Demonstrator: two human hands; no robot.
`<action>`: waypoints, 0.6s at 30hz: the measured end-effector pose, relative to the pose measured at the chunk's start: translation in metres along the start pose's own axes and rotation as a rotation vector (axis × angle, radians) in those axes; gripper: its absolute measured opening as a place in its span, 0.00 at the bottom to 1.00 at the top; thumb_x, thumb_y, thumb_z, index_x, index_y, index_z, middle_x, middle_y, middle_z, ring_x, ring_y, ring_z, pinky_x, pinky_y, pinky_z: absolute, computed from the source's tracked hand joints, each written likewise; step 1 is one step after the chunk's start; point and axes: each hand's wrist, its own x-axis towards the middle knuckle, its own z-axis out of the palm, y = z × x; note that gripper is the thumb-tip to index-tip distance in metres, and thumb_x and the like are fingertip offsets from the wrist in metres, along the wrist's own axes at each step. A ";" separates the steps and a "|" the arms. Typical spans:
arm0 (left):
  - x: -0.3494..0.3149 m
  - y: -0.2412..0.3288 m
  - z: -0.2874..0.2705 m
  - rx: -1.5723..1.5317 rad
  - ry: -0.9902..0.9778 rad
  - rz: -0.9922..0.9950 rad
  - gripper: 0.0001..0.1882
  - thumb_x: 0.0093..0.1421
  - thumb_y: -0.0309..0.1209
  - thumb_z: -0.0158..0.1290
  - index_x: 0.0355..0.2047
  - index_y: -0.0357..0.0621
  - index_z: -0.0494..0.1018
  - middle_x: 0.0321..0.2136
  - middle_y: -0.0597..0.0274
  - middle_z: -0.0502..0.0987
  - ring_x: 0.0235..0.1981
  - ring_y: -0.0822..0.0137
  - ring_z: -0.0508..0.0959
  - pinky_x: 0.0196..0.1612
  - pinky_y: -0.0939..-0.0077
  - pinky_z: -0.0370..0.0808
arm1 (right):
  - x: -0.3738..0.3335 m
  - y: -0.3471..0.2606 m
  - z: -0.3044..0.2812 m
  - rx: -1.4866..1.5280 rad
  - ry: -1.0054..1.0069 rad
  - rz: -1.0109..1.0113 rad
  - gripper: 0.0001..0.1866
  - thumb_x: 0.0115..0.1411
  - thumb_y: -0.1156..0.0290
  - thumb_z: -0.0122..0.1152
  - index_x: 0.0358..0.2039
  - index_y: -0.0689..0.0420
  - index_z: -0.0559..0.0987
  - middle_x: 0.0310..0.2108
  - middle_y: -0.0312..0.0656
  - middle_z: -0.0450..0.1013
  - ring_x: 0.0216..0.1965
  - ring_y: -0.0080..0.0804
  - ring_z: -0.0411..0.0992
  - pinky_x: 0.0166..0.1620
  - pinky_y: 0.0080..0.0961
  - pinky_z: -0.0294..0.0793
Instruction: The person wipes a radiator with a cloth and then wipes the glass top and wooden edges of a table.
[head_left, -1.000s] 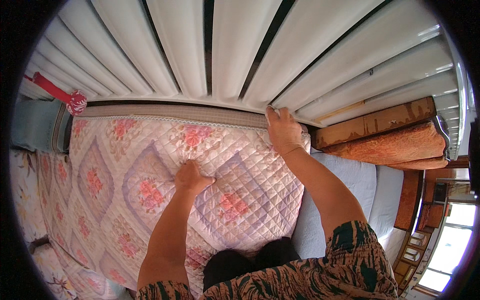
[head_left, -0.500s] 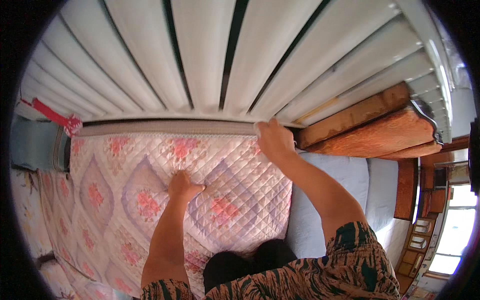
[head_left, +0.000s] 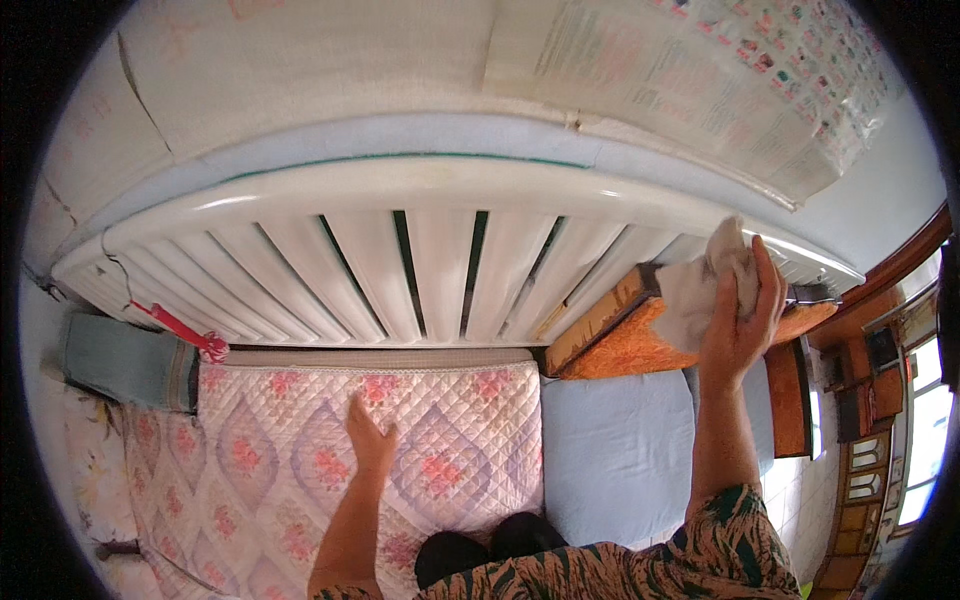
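With the left hand (head_left: pixel 368 440) flat and open on the quilt (head_left: pixel 330 460) near the bed's head edge and the right hand (head_left: pixel 740 320) closed on a cloth (head_left: pixel 705 285) raised before the headboard (head_left: pixel 420 250), the loose cloth could slip from that grip.

Open stretch of pink quilted cover (head_left: pixel 300 460) below the white slatted headboard (head_left: pixel 430 270), flat, free for a hand. Narrow dark gaps between slats. Blocking the headboard's right end: wooden bedside cabinet (head_left: pixel 620 340). At its left end: red tasselled cord (head_left: pixel 185 330) and grey-green bolster (head_left: pixel 125 362).
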 end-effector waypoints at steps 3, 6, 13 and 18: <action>0.071 0.116 -0.123 -0.034 0.469 0.257 0.35 0.56 0.26 0.54 0.63 0.35 0.53 0.60 0.45 0.60 0.62 0.45 0.57 0.64 0.53 0.50 | 0.026 0.021 0.007 -0.156 -0.113 0.135 0.25 0.54 0.77 0.58 0.54 0.52 0.72 0.51 0.46 0.67 0.50 0.46 0.68 0.52 0.38 0.69; 0.121 0.195 -0.202 -0.016 0.678 0.500 0.29 0.60 0.32 0.51 0.61 0.39 0.60 0.59 0.49 0.64 0.61 0.50 0.61 0.63 0.55 0.52 | 0.038 0.039 0.016 -0.319 -0.278 0.174 0.29 0.52 0.78 0.58 0.56 0.44 0.70 0.51 0.46 0.66 0.52 0.50 0.66 0.51 0.42 0.70; 0.184 0.229 -0.266 0.501 0.339 0.425 0.35 0.48 0.20 0.55 0.59 0.48 0.62 0.56 0.54 0.66 0.61 0.53 0.61 0.64 0.56 0.54 | 0.050 -0.068 0.072 -0.042 -0.475 -0.159 0.29 0.45 0.77 0.58 0.52 0.56 0.73 0.49 0.49 0.66 0.49 0.48 0.64 0.52 0.37 0.68; 0.211 0.241 -0.264 0.599 0.151 0.311 0.29 0.47 0.20 0.55 0.52 0.47 0.65 0.49 0.56 0.68 0.56 0.55 0.65 0.64 0.56 0.55 | 0.055 -0.120 0.109 0.210 -0.511 -0.366 0.26 0.47 0.77 0.57 0.51 0.57 0.74 0.47 0.52 0.66 0.41 0.48 0.66 0.45 0.37 0.70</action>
